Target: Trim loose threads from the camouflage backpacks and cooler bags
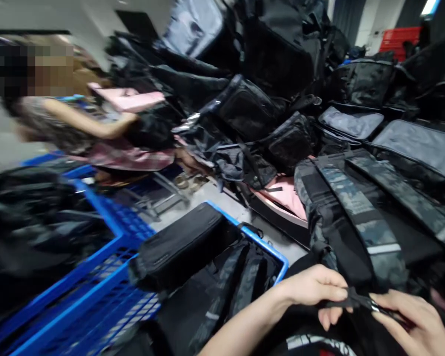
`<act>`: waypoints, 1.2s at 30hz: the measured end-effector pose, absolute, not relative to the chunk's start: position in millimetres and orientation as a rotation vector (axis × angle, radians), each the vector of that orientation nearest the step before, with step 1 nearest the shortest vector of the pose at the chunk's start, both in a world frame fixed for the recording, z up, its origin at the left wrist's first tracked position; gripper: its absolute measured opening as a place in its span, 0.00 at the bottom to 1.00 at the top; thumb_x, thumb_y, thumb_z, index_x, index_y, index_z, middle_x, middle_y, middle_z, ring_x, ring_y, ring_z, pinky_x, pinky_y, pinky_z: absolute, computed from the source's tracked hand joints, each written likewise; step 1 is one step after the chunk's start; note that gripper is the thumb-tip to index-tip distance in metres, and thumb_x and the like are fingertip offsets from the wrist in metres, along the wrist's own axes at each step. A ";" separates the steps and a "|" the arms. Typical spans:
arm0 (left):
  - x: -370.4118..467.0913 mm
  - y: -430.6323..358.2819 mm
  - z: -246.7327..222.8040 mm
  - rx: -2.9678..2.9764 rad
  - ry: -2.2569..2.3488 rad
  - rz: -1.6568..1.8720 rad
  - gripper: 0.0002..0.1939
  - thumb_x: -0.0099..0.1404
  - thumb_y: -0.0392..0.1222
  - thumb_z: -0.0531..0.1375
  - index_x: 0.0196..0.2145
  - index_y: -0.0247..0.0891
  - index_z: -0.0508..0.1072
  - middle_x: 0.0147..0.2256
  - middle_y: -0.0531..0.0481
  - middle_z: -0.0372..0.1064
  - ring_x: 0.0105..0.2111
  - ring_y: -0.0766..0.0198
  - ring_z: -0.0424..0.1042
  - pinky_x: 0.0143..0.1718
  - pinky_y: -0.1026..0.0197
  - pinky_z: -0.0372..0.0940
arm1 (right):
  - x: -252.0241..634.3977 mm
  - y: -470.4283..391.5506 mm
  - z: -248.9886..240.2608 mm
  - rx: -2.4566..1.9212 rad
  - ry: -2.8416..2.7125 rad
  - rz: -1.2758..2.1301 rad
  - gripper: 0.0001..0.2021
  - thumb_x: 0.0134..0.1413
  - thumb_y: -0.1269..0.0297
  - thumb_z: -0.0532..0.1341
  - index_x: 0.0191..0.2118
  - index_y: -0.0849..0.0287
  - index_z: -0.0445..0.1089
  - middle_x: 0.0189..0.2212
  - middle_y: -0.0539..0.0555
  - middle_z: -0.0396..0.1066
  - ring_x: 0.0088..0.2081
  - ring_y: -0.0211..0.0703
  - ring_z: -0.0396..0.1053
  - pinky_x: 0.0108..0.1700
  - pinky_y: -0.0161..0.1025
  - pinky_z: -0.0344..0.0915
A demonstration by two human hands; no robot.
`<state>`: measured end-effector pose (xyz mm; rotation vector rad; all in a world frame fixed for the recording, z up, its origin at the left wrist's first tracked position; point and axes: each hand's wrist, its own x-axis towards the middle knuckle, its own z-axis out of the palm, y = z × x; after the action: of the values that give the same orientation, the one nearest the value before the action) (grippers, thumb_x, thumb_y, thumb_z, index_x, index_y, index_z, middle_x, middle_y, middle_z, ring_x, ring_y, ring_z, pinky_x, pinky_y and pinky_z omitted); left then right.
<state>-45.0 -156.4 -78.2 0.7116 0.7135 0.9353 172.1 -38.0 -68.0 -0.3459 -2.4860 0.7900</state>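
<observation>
My left hand (315, 289) pinches a black strap (352, 298) at the lower right. Close beside it, my right hand (415, 314) is closed on a slim dark object with a shiny metal part (374, 306), which meets the strap's end; its exact kind is too blurred to tell. Just beyond both hands lies a black backpack (341, 212) with blue-grey camouflage shoulder straps facing up. Below the hands, dark fabric with white printed lettering (319, 341) shows at the bottom edge.
Blue plastic crates (107, 267) holding black bags stand at the left and centre; a black boxy bag (185, 242) rests on one. A large heap of dark backpacks (252, 104) rises behind. Another person (89, 118) sits at the left. Red crates (398, 39) stand far back.
</observation>
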 end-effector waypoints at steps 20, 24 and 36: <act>-15.2 -156.7 -70.8 0.953 1.584 1.348 0.10 0.55 0.46 0.61 0.34 0.39 0.75 0.38 0.47 0.72 0.41 0.58 0.69 0.46 0.60 0.63 | 113.2 -63.9 -67.2 -0.899 -1.566 1.768 0.16 0.46 0.53 0.62 0.24 0.60 0.62 0.19 0.46 0.59 0.21 0.31 0.57 0.23 0.29 0.56; -15.9 -158.7 -73.5 0.889 1.686 1.371 0.07 0.54 0.44 0.62 0.30 0.39 0.75 0.33 0.50 0.72 0.34 0.61 0.69 0.41 0.61 0.64 | 116.3 -67.0 -66.2 -0.915 -1.681 1.609 0.10 0.49 0.58 0.61 0.29 0.60 0.64 0.22 0.46 0.61 0.24 0.32 0.59 0.27 0.31 0.59; -16.6 -161.0 -82.6 0.684 1.606 1.443 0.15 0.51 0.48 0.63 0.35 0.38 0.76 0.38 0.47 0.74 0.39 0.56 0.71 0.46 0.56 0.65 | 137.5 -62.8 -67.0 -0.629 -2.124 0.950 0.11 0.52 0.59 0.61 0.38 0.60 0.69 0.26 0.51 0.72 0.19 0.31 0.62 0.23 0.30 0.61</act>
<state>-16.6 -161.0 -82.6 0.6841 1.6057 1.4434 137.5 -62.8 -67.0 -0.6293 -2.1239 0.9504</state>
